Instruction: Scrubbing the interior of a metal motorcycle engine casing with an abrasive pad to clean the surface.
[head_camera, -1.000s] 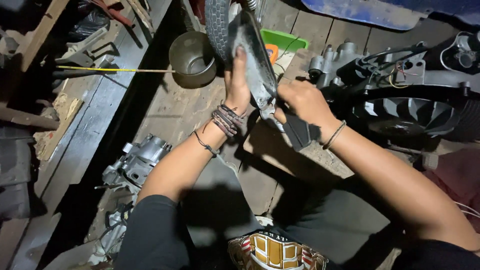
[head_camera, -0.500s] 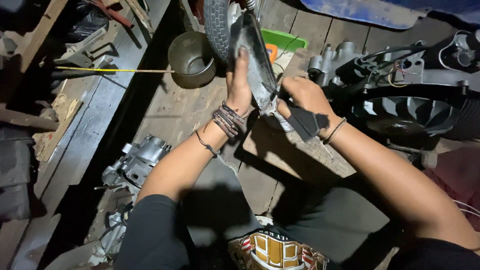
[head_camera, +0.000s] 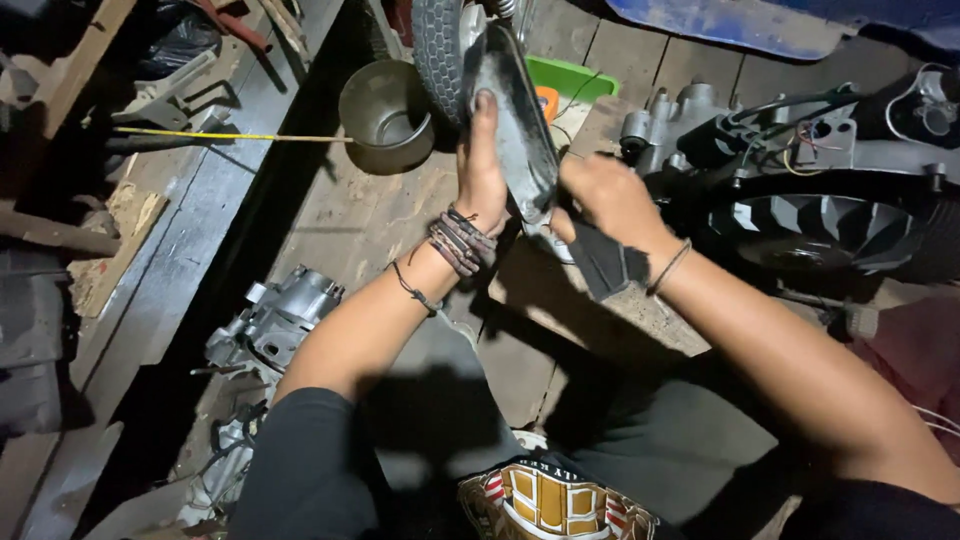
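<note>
While I sit over the plank floor (head_camera: 380, 230), the biggest thing near me is the dark engine casing with its finned fan cover (head_camera: 820, 225), lying to my right and crowding my right forearm. Ahead of my hands stands a knobby tyre (head_camera: 438, 50), upright, and the part I am working on leans against it, so the tyre blocks the far end. That part is a long grey mudguard-like panel (head_camera: 520, 130), tilted on edge between my hands. My left hand (head_camera: 482, 175) lies flat along its left face, fingers stretched up, steadying it. My right hand (head_camera: 610, 200) is clenched around its lower right edge with a piece of dark sandpaper (head_camera: 605, 262) gripped under the palm. A grey engine block piece (head_camera: 280, 320) rests on the floor beside my left elbow, well apart from the panel. A round metal pot (head_camera: 385, 115) sits just left of the tyre. Behind the panel a green tray (head_camera: 570, 78) peeks out. A thin yellow rod (head_camera: 230, 135) runs towards the pot.
</note>
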